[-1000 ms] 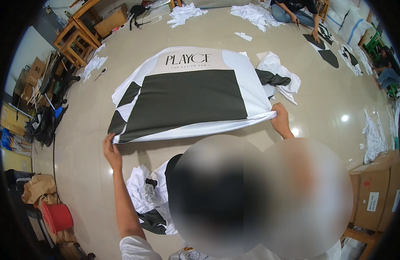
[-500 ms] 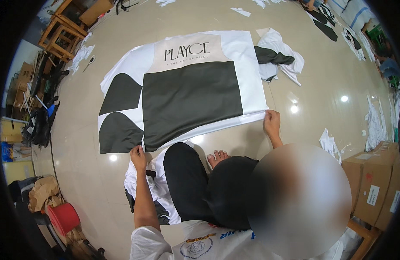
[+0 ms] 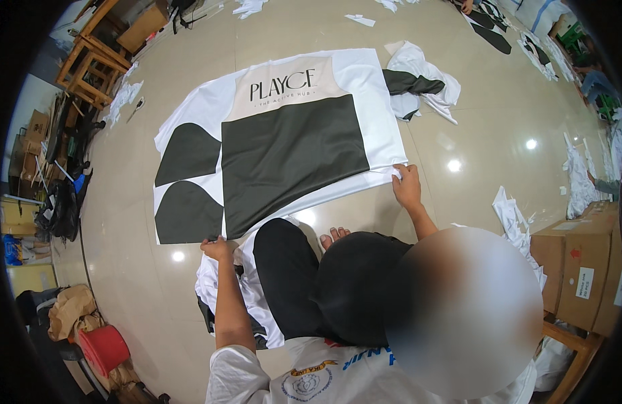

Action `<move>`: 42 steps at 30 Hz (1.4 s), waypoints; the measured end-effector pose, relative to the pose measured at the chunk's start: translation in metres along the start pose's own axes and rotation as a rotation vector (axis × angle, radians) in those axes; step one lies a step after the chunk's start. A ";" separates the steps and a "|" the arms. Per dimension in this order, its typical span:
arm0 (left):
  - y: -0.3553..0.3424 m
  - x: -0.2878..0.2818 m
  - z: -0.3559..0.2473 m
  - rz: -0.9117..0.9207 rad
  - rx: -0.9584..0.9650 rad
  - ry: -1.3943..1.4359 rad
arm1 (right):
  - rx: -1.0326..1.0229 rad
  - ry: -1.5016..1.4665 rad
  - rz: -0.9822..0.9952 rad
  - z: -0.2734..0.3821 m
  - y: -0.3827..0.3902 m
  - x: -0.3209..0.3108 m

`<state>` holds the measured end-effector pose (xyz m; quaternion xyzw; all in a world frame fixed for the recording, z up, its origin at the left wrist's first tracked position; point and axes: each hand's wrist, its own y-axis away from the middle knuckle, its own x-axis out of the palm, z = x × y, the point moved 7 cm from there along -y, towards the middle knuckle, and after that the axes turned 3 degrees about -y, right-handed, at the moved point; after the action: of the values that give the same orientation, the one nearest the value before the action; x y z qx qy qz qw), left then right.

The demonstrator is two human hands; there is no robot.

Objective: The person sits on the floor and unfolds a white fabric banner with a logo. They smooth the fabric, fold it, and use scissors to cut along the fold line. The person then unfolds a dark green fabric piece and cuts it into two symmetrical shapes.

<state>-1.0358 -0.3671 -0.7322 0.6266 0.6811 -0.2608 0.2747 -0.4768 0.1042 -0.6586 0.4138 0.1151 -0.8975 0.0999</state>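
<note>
A large white fabric panel with a dark rectangle, two dark curved shapes and a beige band (image 3: pixel 284 155) lies spread flat on the tiled floor in front of me. My left hand (image 3: pixel 218 249) pinches its near left corner. My right hand (image 3: pixel 406 185) grips its near right corner against the floor. I sit on the floor in dark trousers, one bare foot (image 3: pixel 334 236) showing between my arms. More white and dark fabric (image 3: pixel 247 296) lies bunched beneath my left leg and arm.
A crumpled white and dark garment (image 3: pixel 418 84) lies beyond the panel's far right corner. Cardboard boxes (image 3: pixel 583 269) stand at right, white scraps (image 3: pixel 516 215) beside them. Wooden furniture (image 3: pixel 95 47) and clutter line the left wall; a red bucket (image 3: pixel 103 347) sits at lower left.
The panel has been pulled closer to me and spread flatter, with its left dark shapes now laid out. Both hands have drawn back toward my body along with its near edge.
</note>
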 end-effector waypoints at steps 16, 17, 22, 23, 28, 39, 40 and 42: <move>0.033 -0.001 -0.005 0.293 -0.185 0.468 | -0.273 0.146 -0.030 0.012 0.030 -0.049; 0.028 -0.005 -0.010 0.343 -0.087 0.420 | -0.323 0.140 -0.045 0.023 0.037 -0.057; 0.022 -0.022 -0.019 0.445 0.321 0.125 | -0.237 0.024 -0.066 -0.001 0.078 -0.079; 0.030 -0.025 -0.023 0.425 0.413 0.075 | -0.213 0.041 -0.059 -0.013 0.086 -0.080; 0.058 -0.037 -0.046 0.403 0.640 -0.108 | -0.186 0.040 -0.062 -0.035 0.111 -0.072; 0.037 -0.048 -0.069 0.364 0.565 -0.058 | -0.048 -0.125 -0.132 -0.016 0.082 -0.070; 0.040 -0.045 -0.075 0.437 0.504 0.045 | -0.064 -0.139 -0.148 -0.015 0.078 -0.076; 0.046 -0.047 -0.088 0.535 0.382 0.182 | -0.098 -0.175 -0.180 -0.010 0.074 -0.086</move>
<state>-0.9907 -0.3352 -0.6370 0.8439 0.4532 -0.2455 0.1493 -0.3943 0.0434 -0.6083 0.3167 0.1865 -0.9287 0.0487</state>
